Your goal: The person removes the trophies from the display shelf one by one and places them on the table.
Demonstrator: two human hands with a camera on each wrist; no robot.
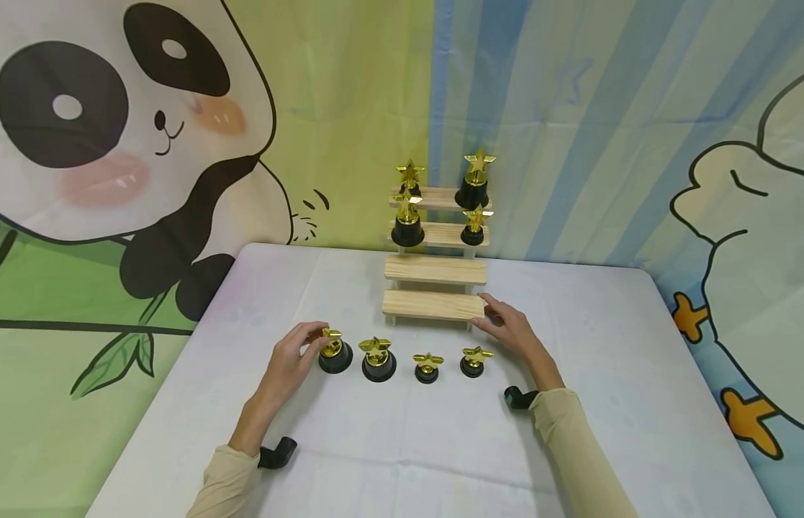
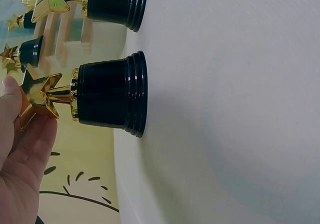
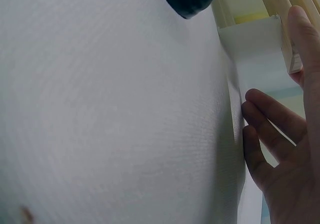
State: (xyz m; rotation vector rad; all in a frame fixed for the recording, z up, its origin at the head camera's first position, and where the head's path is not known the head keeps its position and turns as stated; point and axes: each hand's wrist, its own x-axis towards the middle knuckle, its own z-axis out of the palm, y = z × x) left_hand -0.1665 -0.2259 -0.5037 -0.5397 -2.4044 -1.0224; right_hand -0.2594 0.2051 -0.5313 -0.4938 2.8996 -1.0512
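Note:
My left hand (image 1: 286, 365) pinches the gold star of the leftmost trophy (image 1: 336, 358), which stands upright on its black base; the left wrist view shows the thumb and fingers around the star. To its right, another large star trophy (image 1: 378, 363) and two small ones, a middle one (image 1: 427, 370) and a right one (image 1: 472, 365), stand in a row. Behind them is a stepped wooden display stand (image 1: 434, 305). My right hand (image 1: 513, 332) grips the right end of its lowest step between thumb and forefinger, the other fingers spread near the tablecloth (image 3: 125, 108).
On the stand's top step are a small trophy (image 1: 411, 175) at left and a large one (image 1: 475, 183) at right. The step below bears a large trophy (image 1: 408, 226) at left and a small one (image 1: 473, 229) at right. A printed cloth backdrop (image 1: 350, 108) hangs behind the table.

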